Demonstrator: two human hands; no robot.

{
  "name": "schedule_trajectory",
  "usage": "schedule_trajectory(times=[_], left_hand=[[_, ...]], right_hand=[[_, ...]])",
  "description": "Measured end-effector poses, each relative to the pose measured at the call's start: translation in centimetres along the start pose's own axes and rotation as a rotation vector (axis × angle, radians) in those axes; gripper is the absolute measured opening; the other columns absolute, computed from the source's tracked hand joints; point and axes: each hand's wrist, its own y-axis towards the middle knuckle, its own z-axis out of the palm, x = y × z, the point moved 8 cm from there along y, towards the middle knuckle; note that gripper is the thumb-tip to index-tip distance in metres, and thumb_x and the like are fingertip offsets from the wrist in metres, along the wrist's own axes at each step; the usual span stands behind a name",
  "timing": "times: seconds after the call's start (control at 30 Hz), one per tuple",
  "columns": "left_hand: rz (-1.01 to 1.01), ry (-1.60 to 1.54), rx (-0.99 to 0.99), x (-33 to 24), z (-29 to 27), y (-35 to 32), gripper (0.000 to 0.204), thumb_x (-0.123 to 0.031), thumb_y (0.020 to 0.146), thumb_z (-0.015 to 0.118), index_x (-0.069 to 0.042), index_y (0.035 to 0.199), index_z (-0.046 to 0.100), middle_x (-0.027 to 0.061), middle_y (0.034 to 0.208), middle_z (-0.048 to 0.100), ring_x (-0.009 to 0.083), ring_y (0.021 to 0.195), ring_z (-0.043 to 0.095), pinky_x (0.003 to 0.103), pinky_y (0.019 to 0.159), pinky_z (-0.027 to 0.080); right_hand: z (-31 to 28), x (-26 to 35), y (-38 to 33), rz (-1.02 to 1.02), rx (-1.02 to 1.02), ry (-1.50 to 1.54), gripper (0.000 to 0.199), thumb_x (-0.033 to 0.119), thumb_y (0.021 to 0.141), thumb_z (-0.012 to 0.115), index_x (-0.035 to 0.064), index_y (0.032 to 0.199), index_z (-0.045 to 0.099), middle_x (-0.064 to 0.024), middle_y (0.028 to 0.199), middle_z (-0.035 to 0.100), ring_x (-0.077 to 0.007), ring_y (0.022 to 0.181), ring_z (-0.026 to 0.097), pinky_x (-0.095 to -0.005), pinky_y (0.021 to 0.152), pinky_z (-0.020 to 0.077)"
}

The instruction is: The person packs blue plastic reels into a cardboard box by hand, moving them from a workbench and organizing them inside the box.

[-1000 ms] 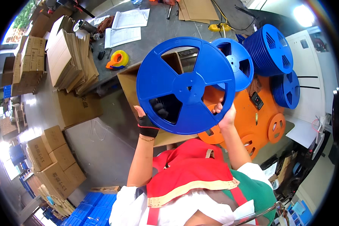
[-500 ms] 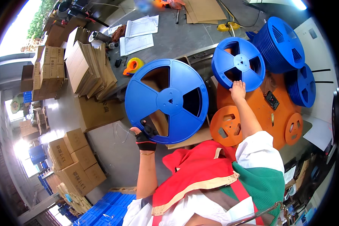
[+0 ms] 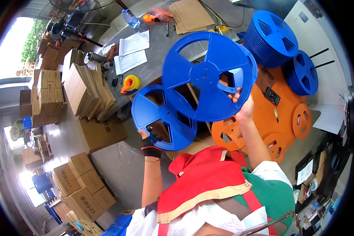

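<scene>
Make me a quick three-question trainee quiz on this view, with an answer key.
1. True or false: the left hand wears a glove.
2. What holds the front blue reel? A) left only B) right only C) both
3. Fill in: the small black device lies on the ____ surface.

Key
1. True
2. B, the right hand
3. orange

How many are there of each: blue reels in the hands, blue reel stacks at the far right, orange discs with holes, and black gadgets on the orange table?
Held blue reels: 2, one in the left hand, one in the right hand
Blue reel stacks at far right: 2
Orange discs: 3
Black gadget on the orange table: 1
Total: 8
</scene>
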Motion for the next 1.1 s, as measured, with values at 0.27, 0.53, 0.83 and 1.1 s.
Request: schedule_trajectory(times=[0.27, 0.53, 0.83, 1.1], left_hand=[[0.093, 0.153, -0.001, 0.8, 6.8, 2.4, 0.066, -0.07, 0.067, 0.047, -0.009, 0.092, 0.05, 0.0062, 0.078, 0.056, 0.0262, 0.071, 0.055, 0.041, 0.068, 0.048], [0.017, 0.163, -0.173, 1.4, 5.6, 2.9, 0.042, -0.051, 0.082, 0.05, -0.011, 0.092, 0.047, 0.0026, 0.072, 0.049, 0.0212, 0.065, 0.051, 0.04, 0.066, 0.047], [0.071, 0.231, -0.197, 0.3, -3.0, 0.4, 0.026, -0.03, 0.089, 0.045, -0.006, 0.096, 0.053, 0.0058, 0.074, 0.052, 0.0186, 0.068, 0.051, 0.031, 0.06, 0.044], [-0.006, 0.139, -0.366, 1.6, -1.6, -3.5, 0.041, -0.051, 0.086, 0.043, -0.014, 0.102, 0.053, -0.006, 0.049, 0.029, 0.009, 0.042, 0.032, 0.025, 0.044, 0.033]], right_hand=[[-2.6, -9.4, -2.3, 0.489, -0.05, 0.337, 0.033, 0.033, 0.089, 0.036, 0.0053, 0.082, 0.051, -0.0028, 0.053, 0.043, -0.0144, 0.046, 0.043, -0.0363, 0.071, 0.0483], [-3.1, -11.3, 1.6, 0.483, -0.075, -0.11, 0.042, 0.036, 0.092, 0.033, 0.0001, 0.091, 0.055, -0.0071, 0.066, 0.056, -0.0156, 0.057, 0.054, -0.0295, 0.061, 0.0475], [-8.5, -8.7, 13.9, -0.29, 0.079, -2.026, 0.059, 0.025, 0.072, 0.065, -0.002, 0.119, 0.042, -0.0157, 0.123, 0.044, -0.0285, 0.117, 0.039, -0.038, 0.099, 0.0284], [-2.2, -5.7, 7.5, -0.824, 0.287, -1.778, 0.032, 0.014, 0.073, 0.063, -0.0006, 0.099, 0.054, -0.014, 0.106, 0.055, -0.0284, 0.109, 0.047, -0.0384, 0.093, 0.033]])
